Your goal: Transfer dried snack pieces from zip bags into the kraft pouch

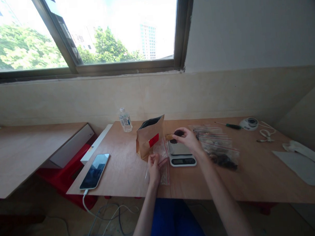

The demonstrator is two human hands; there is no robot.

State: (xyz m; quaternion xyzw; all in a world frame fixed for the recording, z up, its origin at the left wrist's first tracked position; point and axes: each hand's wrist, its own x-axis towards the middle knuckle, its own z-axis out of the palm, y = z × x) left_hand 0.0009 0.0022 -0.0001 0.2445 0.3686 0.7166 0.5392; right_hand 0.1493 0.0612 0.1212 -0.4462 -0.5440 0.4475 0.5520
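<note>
A: What are the person's fingers doing?

B: The right hand [187,139] has its fingertips pinched together on a small dark piece [178,133], held just above the steel platform of the kitchen scale [180,152]. A pinch suits a piece that small. Something tan shows just left of it, too small to name.

A: And the other hand?

B: The left hand [153,168] is closed on the upper edge of a clear zip bag [162,159], thumb and fingers gripping the plastic. The bag lies on the table between the paper pouch and the scale, at the near side; holding its edge probably keeps it from sliding.

A: What is around them?

B: A brown paper pouch [148,136] with a red label stands open just left of the scale, within easy reach. To the right lies a row of filled zip bags [219,146], overlapping, with dark contents in the nearest. Farther left on the plywood table [123,175] a phone [95,171] lies plugged into a cable; a water bottle [125,119] stands at the far edge. Far right are a screwdriver [229,125] and a roll of tape [249,123].
</note>
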